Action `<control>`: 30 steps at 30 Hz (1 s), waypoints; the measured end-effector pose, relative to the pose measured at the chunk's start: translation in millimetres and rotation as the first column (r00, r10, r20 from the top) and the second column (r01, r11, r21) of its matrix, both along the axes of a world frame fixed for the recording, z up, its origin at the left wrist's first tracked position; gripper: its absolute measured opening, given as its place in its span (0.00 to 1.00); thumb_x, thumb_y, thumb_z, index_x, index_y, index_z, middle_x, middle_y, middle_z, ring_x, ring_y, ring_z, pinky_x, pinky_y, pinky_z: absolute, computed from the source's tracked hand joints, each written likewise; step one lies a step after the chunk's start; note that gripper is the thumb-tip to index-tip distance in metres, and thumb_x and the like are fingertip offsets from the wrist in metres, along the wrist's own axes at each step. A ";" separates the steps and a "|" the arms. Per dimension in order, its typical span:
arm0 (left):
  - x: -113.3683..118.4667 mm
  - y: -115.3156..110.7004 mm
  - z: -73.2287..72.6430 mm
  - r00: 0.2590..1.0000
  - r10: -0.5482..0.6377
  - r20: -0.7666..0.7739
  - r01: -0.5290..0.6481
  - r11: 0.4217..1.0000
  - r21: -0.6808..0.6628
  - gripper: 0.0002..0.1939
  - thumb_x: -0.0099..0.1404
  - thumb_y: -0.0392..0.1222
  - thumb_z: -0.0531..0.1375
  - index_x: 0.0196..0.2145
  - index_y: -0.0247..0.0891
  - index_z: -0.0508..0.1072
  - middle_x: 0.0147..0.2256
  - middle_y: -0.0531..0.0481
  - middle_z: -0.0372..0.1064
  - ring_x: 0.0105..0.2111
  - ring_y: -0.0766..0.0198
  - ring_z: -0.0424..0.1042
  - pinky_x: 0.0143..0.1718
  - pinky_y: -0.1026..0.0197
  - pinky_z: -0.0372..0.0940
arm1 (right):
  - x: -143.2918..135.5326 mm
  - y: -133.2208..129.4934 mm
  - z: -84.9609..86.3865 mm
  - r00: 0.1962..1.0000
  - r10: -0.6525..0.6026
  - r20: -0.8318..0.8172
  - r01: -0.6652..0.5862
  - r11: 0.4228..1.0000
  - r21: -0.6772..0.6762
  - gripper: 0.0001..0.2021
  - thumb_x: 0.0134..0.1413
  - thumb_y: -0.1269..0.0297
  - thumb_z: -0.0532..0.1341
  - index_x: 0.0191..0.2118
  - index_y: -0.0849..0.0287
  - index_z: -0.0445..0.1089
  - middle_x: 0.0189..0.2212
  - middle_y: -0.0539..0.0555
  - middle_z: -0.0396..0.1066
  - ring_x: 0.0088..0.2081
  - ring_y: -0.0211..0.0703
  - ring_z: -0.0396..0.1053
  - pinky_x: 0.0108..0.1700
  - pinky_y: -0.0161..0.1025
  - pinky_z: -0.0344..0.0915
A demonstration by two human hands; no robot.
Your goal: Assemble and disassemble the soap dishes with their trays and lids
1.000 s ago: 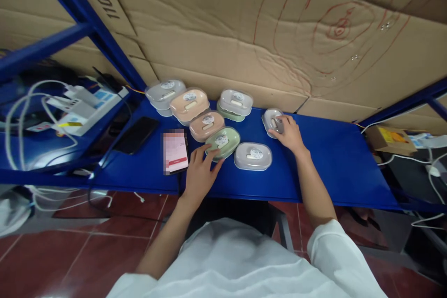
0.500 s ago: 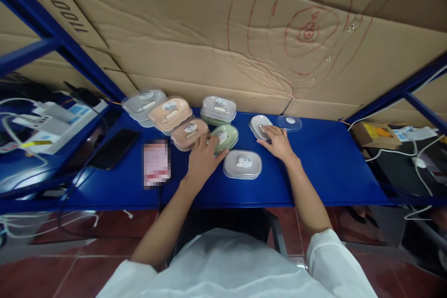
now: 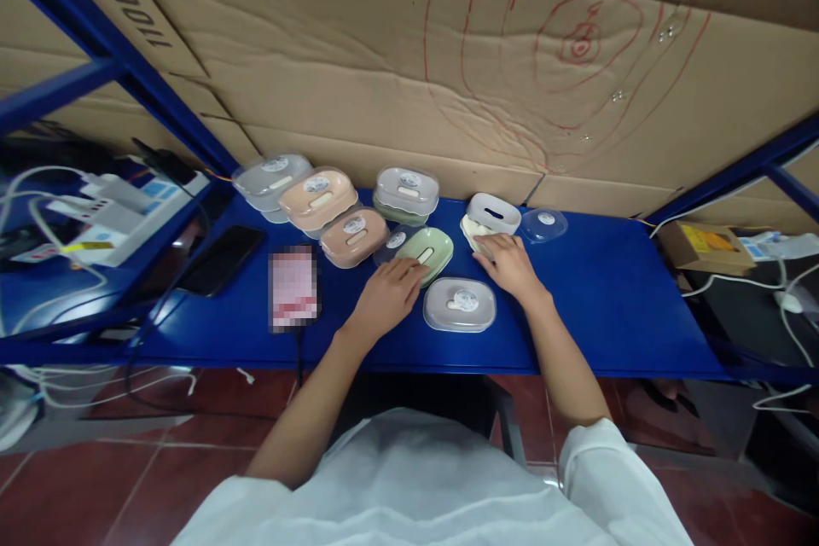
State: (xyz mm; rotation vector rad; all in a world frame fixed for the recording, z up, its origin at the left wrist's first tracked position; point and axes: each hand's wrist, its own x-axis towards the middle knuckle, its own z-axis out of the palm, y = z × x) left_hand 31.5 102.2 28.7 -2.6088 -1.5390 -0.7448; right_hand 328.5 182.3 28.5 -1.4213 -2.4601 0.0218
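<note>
My left hand [image 3: 389, 297] has its fingers bent over the near left edge of a pale green oval plastic box [image 3: 432, 249], which has a cream bar in its middle. A clear lid with a round sticker [image 3: 392, 247] lies just left of that box, partly behind it. My right hand [image 3: 510, 264] is closed on a cream-coloured oval piece [image 3: 474, 230], its fingers covering much of it. Behind this piece sits a grey oval tray with a slot [image 3: 494, 212]. A clear lid [image 3: 543, 225] rests to its right. Between my hands stands a closed grey box [image 3: 459, 304].
Several lidded oval boxes stand at the back left, among them a peach one [image 3: 318, 198], a brown one [image 3: 354, 236] and a grey one [image 3: 408, 190]. A black phone [image 3: 221, 258] and a blurred-out device [image 3: 293, 288] lie left. Cardboard [image 3: 358, 60] walls off the back.
The grey slotted tray has come off the cream piece and lies behind it. The clear stickered lid is off the green box, now to its left. The view has shifted slightly.
</note>
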 end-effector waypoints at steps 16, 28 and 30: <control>46.5 -2.9 0.4 0.968 0.245 -0.045 -0.249 0.963 -0.108 0.18 0.72 0.33 0.55 0.57 0.38 0.76 0.55 0.37 0.78 0.54 0.41 0.74 0.52 0.42 0.69 | 0.3 -80.8 38.3 0.986 0.116 -0.118 -0.131 0.983 -0.128 0.32 0.72 0.46 0.58 0.76 0.41 0.55 0.75 0.54 0.57 0.76 0.61 0.53 0.74 0.67 0.48; 45.1 -7.4 10.0 0.979 0.159 0.127 -0.154 0.987 -0.046 0.22 0.78 0.35 0.50 0.65 0.40 0.70 0.61 0.37 0.71 0.56 0.46 0.71 0.56 0.45 0.67 | 39.3 -112.2 2.5 0.972 -0.166 -0.167 0.172 0.985 0.026 0.25 0.77 0.54 0.51 0.73 0.48 0.62 0.74 0.60 0.60 0.76 0.63 0.53 0.72 0.68 0.53; 45.3 -12.4 7.8 0.985 0.143 0.102 -0.140 0.990 -0.032 0.23 0.77 0.33 0.50 0.63 0.41 0.73 0.59 0.38 0.73 0.54 0.46 0.72 0.54 0.46 0.68 | 36.3 -119.4 2.4 0.973 -0.165 -0.163 0.182 0.979 0.090 0.24 0.77 0.55 0.51 0.73 0.45 0.63 0.72 0.58 0.63 0.75 0.61 0.56 0.72 0.67 0.53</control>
